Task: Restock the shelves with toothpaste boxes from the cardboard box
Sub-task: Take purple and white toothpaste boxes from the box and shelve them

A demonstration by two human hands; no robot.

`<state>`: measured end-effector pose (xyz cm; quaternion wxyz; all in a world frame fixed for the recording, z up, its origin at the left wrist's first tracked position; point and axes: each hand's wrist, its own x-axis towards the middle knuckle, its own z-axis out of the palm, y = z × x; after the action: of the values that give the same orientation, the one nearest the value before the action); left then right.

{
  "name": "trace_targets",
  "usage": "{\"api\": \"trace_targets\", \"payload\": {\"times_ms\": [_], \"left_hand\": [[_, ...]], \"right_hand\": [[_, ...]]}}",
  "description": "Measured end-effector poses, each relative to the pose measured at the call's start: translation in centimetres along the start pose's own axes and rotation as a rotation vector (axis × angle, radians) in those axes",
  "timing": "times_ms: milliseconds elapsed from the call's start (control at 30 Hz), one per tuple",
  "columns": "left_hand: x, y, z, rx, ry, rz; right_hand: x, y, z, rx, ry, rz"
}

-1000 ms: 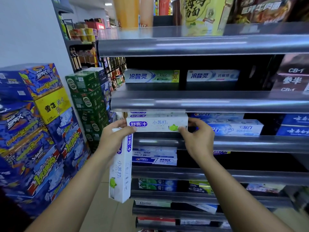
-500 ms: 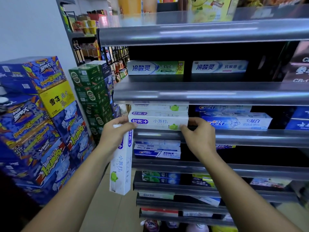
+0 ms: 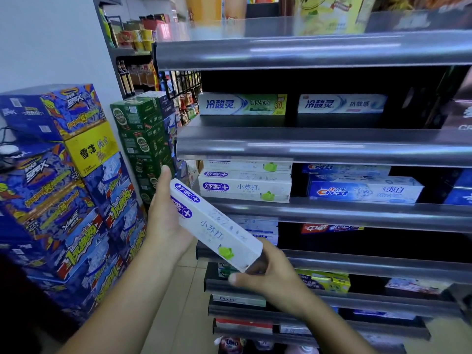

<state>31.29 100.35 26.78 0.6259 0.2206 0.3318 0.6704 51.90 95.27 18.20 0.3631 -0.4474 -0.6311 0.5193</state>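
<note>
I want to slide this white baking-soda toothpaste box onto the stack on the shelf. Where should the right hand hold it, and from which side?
Judging by its pose, grip the white toothpaste box at its lower-right end cap, coming from below and the right, where the right hand already cups it. The box is long, slim and tilted, upper end in the left hand; an end grip keeps its long faces free to slide onto the matching stack.
</note>
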Motion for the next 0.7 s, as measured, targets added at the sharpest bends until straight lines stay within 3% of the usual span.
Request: {"api": "trace_targets", "payload": {"times_ms": [100, 233, 400, 700], "left_hand": [[-0.2, -0.8, 0.1, 0.077, 0.102, 0.080], [-0.2, -1.5, -0.5, 0.255, 0.110, 0.284], [-0.1, -1.6, -0.9, 0.525, 0.106, 0.367], [2.6, -0.1, 0.3, 0.696, 0.052, 0.439]], "right_hand": [[0.2, -0.7, -0.9, 0.179, 0.184, -0.056], [0.1, -2.1, -2.7, 0.293, 0.338, -0.133], [0.9, -4.4, -4.6, 0.446, 0.611, -0.241], [4.0, -6.3, -7.2, 0.224, 0.727, -0.311]]}}
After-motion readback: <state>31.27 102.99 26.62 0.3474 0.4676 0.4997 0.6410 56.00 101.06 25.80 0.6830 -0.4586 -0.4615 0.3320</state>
